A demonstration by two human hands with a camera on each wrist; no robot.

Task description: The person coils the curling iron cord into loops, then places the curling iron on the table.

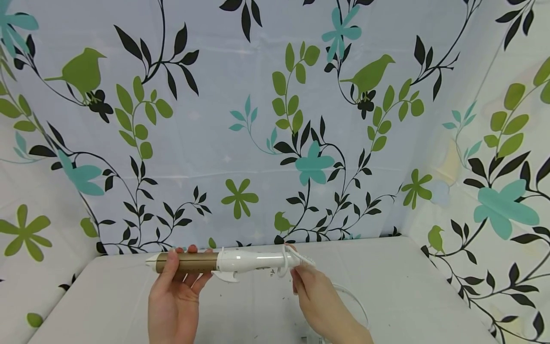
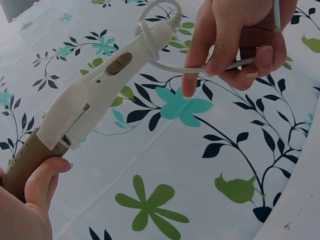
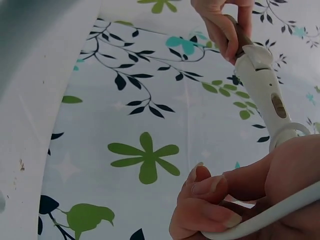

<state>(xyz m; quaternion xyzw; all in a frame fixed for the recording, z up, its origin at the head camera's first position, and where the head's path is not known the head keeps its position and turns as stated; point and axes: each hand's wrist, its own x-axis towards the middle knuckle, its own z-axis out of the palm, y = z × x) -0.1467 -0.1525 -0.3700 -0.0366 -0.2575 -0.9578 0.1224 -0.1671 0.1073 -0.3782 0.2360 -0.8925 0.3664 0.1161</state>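
Observation:
A curling iron point(image 1: 249, 260) with a white handle and a gold-brown barrel point(image 1: 195, 263) is held level above the table, its tip to the left. My left hand point(image 1: 175, 296) grips the barrel between thumb and fingers. At the handle's other end, my right hand point(image 1: 320, 296) pinches the white cord point(image 2: 192, 70) between thumb and fingers. One turn of that cord wraps round the handle's end, by the ribbed strain relief point(image 2: 177, 20). A brown switch panel point(image 2: 119, 64) and the clamp lever point(image 2: 62, 115) show in the left wrist view.
Under the hands lies a white tabletop point(image 1: 240, 315). The cord trails down to the table at the right, where a small pale object point(image 1: 313, 338) shows at the bottom edge. A curtain point(image 1: 206, 143) printed with leaves, birds and flowers hangs behind and at both sides.

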